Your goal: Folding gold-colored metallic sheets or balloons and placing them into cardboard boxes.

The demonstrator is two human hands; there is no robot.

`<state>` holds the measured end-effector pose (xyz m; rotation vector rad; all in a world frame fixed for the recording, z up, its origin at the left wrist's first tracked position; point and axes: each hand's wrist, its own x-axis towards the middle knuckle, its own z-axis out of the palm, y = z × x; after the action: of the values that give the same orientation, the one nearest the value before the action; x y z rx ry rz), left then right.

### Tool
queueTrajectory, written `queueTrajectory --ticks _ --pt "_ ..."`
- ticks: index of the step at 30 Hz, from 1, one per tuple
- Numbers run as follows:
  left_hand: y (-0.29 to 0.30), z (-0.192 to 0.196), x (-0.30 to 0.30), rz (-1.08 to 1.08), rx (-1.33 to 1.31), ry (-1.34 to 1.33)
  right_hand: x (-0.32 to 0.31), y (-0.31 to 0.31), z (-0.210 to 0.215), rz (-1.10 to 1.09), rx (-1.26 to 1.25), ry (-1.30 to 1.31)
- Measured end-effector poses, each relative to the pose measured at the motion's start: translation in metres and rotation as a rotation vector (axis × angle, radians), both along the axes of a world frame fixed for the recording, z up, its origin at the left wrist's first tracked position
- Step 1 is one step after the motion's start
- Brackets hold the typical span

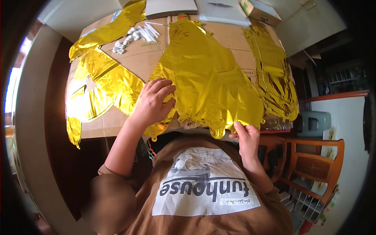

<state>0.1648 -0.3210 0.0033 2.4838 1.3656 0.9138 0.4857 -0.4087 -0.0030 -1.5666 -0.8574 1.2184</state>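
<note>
A large flat gold foil balloon [203, 74] lies spread over the cardboard in front of me, its scalloped lower edge hanging at the near side. My left hand [154, 100] rests on its left part, fingers bent and thumb apart from them. At its lower right corner my right hand [247, 138] pinches the foil edge between thumb and fingers. To the left lies another gold foil balloon [113, 80] with angled arms, next to a curved gold foil piece [105, 33]. A crumpled, folded gold foil balloon [272, 70] is on the right.
Several white plastic sticks [149, 32] and small white cups [124, 44] sit on the cardboard surface [141, 55]. Along the far edge are a white flat pad [171, 7], a translucent plastic sheet [223, 11] and a small box [260, 11]. A wooden chair [313, 166] and grey-green stool [314, 123] stand right.
</note>
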Motion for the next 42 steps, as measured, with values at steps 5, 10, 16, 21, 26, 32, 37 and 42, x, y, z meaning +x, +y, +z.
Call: queueTrajectory --ticks 5,10,16,21,26,32,37,42 --pt "0.000 -0.004 -0.001 0.012 0.024 0.034 0.014 0.009 -0.002 0.032 -0.124 0.144" --pt "0.001 -0.003 -0.002 0.006 0.013 0.058 0.011 0.011 -0.010 0.008 -0.109 0.113" --pt "0.016 0.016 0.008 0.012 -0.005 0.145 0.010 0.009 -0.012 -0.008 -0.068 0.073" --pt "0.040 -0.006 0.018 -0.079 -0.009 0.215 0.012 0.010 -0.010 0.005 -0.062 0.106" --pt "0.041 -0.006 0.023 -0.073 0.004 0.247 0.010 0.015 -0.005 0.030 -0.078 0.100" --pt "0.041 -0.005 0.019 -0.038 -0.012 0.205 0.010 0.011 -0.009 -0.004 -0.040 0.090" --pt "0.041 -0.007 0.019 -0.040 -0.012 0.192 0.005 0.009 -0.002 -0.020 -0.038 0.108" --pt "0.037 -0.004 0.019 -0.039 -0.004 0.119 0.005 0.009 -0.012 -0.034 -0.010 0.108"
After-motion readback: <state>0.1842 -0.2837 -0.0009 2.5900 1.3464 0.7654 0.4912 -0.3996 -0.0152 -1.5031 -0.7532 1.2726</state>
